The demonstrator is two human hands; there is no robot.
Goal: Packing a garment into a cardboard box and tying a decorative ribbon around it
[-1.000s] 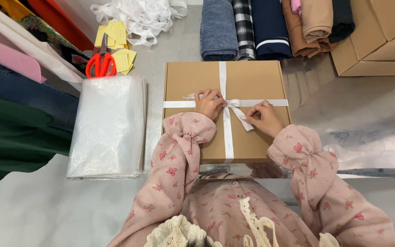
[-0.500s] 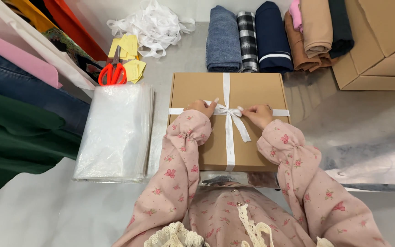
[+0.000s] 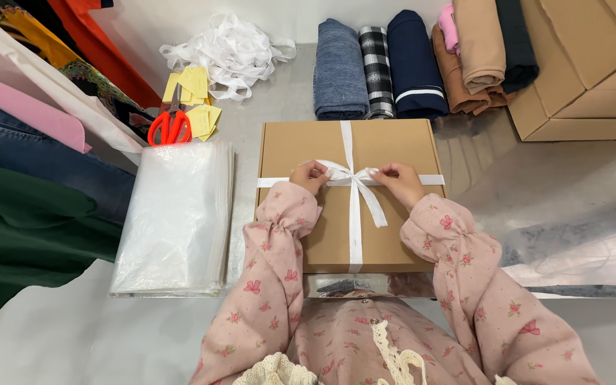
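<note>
Flat brown box [image 3: 322, 214] centred on grey desk [image 3: 572, 178], crossed by white ribbon [image 3: 355, 228]. Left hand [image 3: 309, 175] and right hand [image 3: 398, 180] each pinching a bow [image 3: 352, 175] loop. Bow-tightening step, apparently; next likely an even outward pull.

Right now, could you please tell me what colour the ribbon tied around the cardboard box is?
White. The ribbon shows best in the head view, crossing the brown box.
</note>
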